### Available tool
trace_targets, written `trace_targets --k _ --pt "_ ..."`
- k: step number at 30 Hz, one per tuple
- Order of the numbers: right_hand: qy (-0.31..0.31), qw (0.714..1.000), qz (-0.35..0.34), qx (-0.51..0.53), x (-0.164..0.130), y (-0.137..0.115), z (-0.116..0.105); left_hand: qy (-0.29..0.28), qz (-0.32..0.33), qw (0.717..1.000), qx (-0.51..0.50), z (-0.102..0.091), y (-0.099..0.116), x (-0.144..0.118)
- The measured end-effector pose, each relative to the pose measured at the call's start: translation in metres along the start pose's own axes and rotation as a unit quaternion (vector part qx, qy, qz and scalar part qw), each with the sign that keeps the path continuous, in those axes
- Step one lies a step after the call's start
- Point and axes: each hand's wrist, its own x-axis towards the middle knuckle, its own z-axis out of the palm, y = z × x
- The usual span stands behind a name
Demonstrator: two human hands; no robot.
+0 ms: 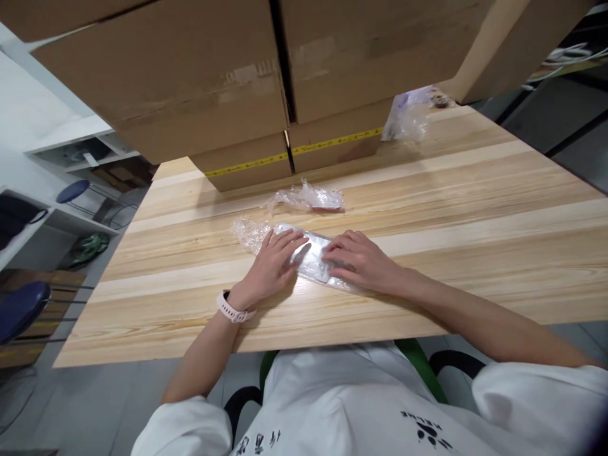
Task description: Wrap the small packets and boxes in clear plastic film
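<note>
Both hands flat on the clear plastic bag (311,256) mid-counter (475,209): left hand (273,266) and right hand (363,261), fingers spread, pressing it down. Its long axis runs left-right, between them.

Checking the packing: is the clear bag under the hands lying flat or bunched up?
Mostly flat: clear bag lies pressed on the table under both hands; its left end is crumpled.

White shirt (361,405) bears a paw print and unreadable lettering
</note>
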Motion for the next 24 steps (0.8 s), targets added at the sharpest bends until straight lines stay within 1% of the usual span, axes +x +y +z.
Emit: trace_targets --k 2,4,7,9,11,13,14,16,17,19,24 --pt "0.028 0.999 -0.024 0.001 0.001 -0.008 0.005 -0.008 0.001 0.999 0.035 0.001 0.000 -0.002" --pt "0.043 0.997 -0.061 0.035 0.003 -0.017 0.007 0.008 0.003 0.997 0.078 0.000 0.001 -0.004" --pt "0.023 0.983 -0.121 0.134 0.005 -0.029 0.005 0.024 0.014 0.992 0.121 -0.002 0.004 -0.010" --pt "0.015 0.976 -0.129 0.174 0.005 -0.032 0.005 0.032 0.029 0.989 0.142 -0.004 0.007 -0.017" --pt "0.030 0.983 -0.099 0.152 0.004 -0.028 0.006 0.042 0.048 0.987 0.150 -0.005 0.012 -0.026" --pt "0.038 0.994 -0.044 0.091 0.003 -0.020 0.009 0.028 0.060 0.990 0.127 -0.007 0.017 -0.038" --pt "0.026 0.998 -0.018 0.059 0.003 -0.015 0.011 0.011 0.057 0.992 0.110 -0.008 0.020 -0.044" --pt "-0.020 1.000 0.018 0.011 0.003 -0.009 0.014 -0.021 0.031 0.996 0.083 -0.010 0.024 -0.056" --pt "-0.045 0.999 0.030 -0.004 0.003 -0.007 0.014 -0.028 0.012 0.996 0.078 -0.011 0.025 -0.063" --pt "-0.079 0.996 0.042 -0.026 0.004 -0.008 0.014 -0.023 -0.020 0.996 0.085 -0.014 0.026 -0.076" --pt "-0.094 0.992 0.057 -0.067 0.008 -0.023 0.012 -0.007 -0.039 0.995 0.090 -0.018 0.021 -0.101"
